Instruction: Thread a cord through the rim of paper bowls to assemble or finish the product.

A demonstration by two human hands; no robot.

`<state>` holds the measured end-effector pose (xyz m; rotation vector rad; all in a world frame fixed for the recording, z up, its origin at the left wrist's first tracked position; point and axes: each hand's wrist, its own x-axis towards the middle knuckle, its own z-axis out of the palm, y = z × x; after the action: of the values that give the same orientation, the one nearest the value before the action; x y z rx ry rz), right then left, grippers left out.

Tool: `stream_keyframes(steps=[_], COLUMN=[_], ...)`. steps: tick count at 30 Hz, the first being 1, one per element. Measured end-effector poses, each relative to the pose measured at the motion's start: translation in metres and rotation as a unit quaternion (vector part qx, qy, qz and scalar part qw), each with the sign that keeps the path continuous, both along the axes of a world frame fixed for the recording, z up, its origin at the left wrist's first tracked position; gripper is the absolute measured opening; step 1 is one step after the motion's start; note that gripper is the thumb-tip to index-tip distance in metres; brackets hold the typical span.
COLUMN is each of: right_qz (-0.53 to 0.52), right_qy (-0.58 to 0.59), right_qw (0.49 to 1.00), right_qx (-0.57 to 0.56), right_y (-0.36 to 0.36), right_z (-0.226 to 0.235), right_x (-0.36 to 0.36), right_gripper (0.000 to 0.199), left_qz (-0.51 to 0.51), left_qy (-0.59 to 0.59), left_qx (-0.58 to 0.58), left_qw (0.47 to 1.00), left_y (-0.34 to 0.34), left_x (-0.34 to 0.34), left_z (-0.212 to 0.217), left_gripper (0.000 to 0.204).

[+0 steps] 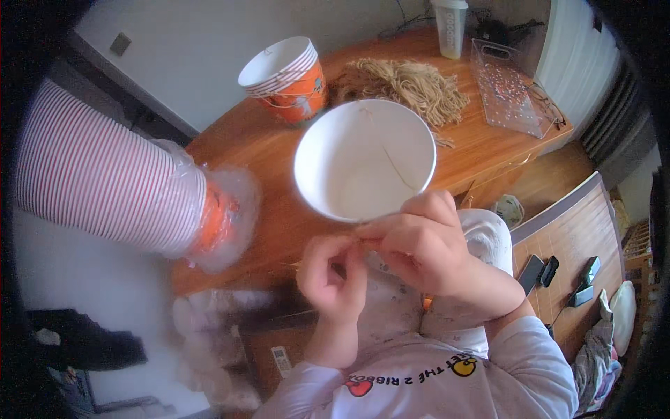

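In front of me a large white paper bucket [335, 153] shows its open mouth and inside. A thin tan string [396, 164] runs from its far rim across the inside toward my right hand. My left hand [333, 276] and my right hand [424, 248] meet just in front of the near rim, fingertips pinched together. Between them the string looks held, though the fingers mostly cover it. A small tan end seems to stick out left of my left hand.
Behind the bucket stand nested orange paper buckets [303, 91] with string handles, beside a bundle of tan strings [419, 87]. A tall stack of buckets [112, 167] in clear plastic leans in from the left. A clear tray [506, 91] and a lidded cup [451, 31] stand far right.
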<state>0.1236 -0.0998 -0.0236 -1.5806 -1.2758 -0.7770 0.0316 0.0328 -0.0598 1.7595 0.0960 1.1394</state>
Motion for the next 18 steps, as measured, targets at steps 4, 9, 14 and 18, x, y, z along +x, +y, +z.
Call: stream_keyframes(steps=[4, 9, 14, 18], right_qz=[-0.004, -0.011, -0.011, -0.01], right_qy=[0.001, -0.008, -0.012, 0.002], right_qw=[1.0, 1.0, 1.0, 1.0], right_qx=[-0.008, -0.012, -0.013, 0.017], right_y=[0.0, 0.0, 0.0, 0.001], right_z=[0.001, 0.002, 0.002, -0.002], right_x=[-0.001, -0.002, -0.001, 0.0], right_gripper=[0.026, 0.027, 0.025, 0.029], left_qz=[0.011, 0.022, 0.03, 0.011], left_qy=[0.003, 0.043, 0.015, 0.061], left_qx=[0.016, 0.082, 0.138, 0.102], left_qw=[1.0, 0.995, 0.99, 0.993], left_y=[0.0, -0.001, 0.0, 0.0], left_x=[0.0, -0.004, -0.001, -0.003], left_z=[0.001, 0.008, 0.009, 0.01], left_gripper=[0.011, 0.007, 0.005, 0.003])
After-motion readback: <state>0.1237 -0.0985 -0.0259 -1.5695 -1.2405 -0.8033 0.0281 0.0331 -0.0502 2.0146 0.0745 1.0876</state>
